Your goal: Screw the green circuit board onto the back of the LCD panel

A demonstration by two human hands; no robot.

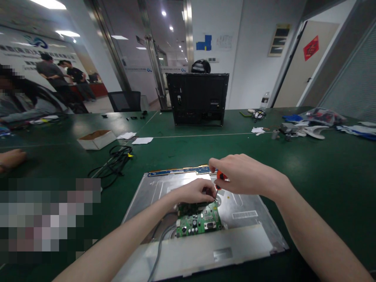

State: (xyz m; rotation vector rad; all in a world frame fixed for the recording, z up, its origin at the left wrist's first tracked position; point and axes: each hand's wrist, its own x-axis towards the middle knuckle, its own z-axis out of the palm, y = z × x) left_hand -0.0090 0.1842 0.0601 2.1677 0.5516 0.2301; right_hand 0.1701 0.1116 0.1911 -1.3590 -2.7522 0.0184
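Observation:
A flat metal-backed display panel lies on the table before me, a narrow blue circuit strip along its far edge. On the panel sits a green circuit board with a grey cable running from its left side. My right hand is closed round a red and black screwdriver, its shaft pointing down at the board's far right corner. My left hand is over the board's far edge, thumb and fingers pinched beside the screwdriver tip. Whatever those fingers hold is too small to make out.
A black monitor housing stands upright across the green table. To the left are coiled black cables, an open white box and another person's hand. Bags and small parts lie at the far right.

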